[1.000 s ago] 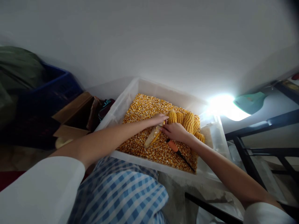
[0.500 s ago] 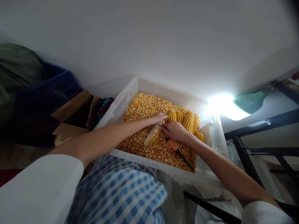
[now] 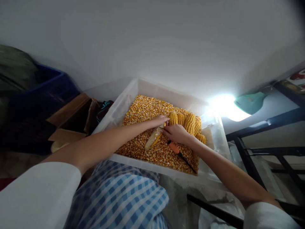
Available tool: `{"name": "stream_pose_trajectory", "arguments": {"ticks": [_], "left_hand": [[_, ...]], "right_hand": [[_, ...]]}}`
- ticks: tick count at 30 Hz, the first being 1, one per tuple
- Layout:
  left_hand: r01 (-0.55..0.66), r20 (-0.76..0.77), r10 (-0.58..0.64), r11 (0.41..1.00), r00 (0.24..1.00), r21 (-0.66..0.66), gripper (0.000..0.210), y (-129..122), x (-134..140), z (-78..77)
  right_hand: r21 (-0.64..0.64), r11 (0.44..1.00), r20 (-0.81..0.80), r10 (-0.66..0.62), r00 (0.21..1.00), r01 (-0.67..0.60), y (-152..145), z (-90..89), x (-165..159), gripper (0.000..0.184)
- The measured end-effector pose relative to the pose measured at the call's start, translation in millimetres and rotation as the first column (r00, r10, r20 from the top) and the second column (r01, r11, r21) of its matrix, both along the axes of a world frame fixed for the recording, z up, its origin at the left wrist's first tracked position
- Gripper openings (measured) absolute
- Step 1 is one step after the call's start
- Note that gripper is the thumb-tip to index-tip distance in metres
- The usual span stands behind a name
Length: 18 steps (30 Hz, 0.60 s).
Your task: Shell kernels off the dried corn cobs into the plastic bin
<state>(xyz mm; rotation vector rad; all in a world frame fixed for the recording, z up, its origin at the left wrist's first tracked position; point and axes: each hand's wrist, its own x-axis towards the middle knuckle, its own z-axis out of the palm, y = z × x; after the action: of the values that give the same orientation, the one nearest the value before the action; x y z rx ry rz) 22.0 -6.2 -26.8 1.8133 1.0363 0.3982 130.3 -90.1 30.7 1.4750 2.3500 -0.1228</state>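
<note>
Plain grey-white wall [image 3: 143, 41] is rising behind a rectangular, translucent white plastic bin [image 3: 162, 92], and a glowing lamp with a pale green housing [image 3: 252, 101] is shining just beyond the bin's right end. Loose yellow corn kernels [image 3: 145, 108] are covering much of the bin's floor. A partly stripped corn cob, pale on one side and yellow on the other [image 3: 152, 140], is lying at a slant near the middle of the bin. Above the bin's middle, the left hand [image 3: 161, 120] is curling around the upper end of this cob, gripping it. Beside it, the right hand [image 3: 176, 133] is bringing its bent fingertips against the same end, where something thin and dark is showing; whether the fingers are gripping it, one cannot tell. Several full yellow corn cobs [image 3: 190, 124] are resting toward the bin's right side, while a tool with an orange handle and dark shaft [image 3: 173, 147] is lying on the kernels toward the bin's near right corner. Left of the bin, an open brown cardboard box [image 3: 69, 109] is standing; blue-and-white checkered cloth [image 3: 124, 197] is bunching at the bin's near side.
</note>
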Motion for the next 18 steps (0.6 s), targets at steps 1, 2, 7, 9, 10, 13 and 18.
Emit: {"name": "stream_pose_trajectory", "arguments": {"ticks": [1,2,7,9,10,13,18], "left_hand": [[0.004,-0.001,-0.004,1.0,1.0,0.0,0.037,0.7,0.0,-1.0],[0.008,0.001,-0.008,1.0,1.0,-0.002,0.038,1.4,0.1,-2.1],[0.027,0.035,-0.027,1.0,0.999,0.012,0.039,4.6,-0.5,-8.4],[0.037,0.056,-0.038,0.999,0.998,0.015,0.039,5.0,-0.7,-9.9],[0.04,0.065,-0.041,0.999,0.997,0.014,0.039,5.0,-0.8,-10.2],[0.036,0.057,-0.037,0.999,0.998,0.009,0.039,4.8,-0.7,-10.2],[0.041,0.053,-0.042,0.999,0.998,0.011,0.039,5.1,-0.6,-9.5]], "right_hand": [[0.002,1.0,-0.005,0.001,1.0,-0.001,0.3,-1.0,0.3,0.064],[0.006,1.0,-0.009,0.004,1.0,-0.003,0.6,-2.2,0.7,0.065],[0.025,1.0,-0.011,0.015,1.0,-0.014,1.5,-5.6,2.2,0.066],[0.027,0.999,-0.015,0.019,1.0,-0.019,1.2,-4.7,1.9,0.066],[0.026,0.999,-0.017,0.018,1.0,-0.018,1.0,-3.9,1.5,0.066],[0.018,1.0,-0.009,0.007,1.0,-0.007,0.4,-1.5,0.0,0.065],[0.019,1.0,0.002,0.014,1.0,-0.014,0.7,-1.4,0.0,0.065]]}}
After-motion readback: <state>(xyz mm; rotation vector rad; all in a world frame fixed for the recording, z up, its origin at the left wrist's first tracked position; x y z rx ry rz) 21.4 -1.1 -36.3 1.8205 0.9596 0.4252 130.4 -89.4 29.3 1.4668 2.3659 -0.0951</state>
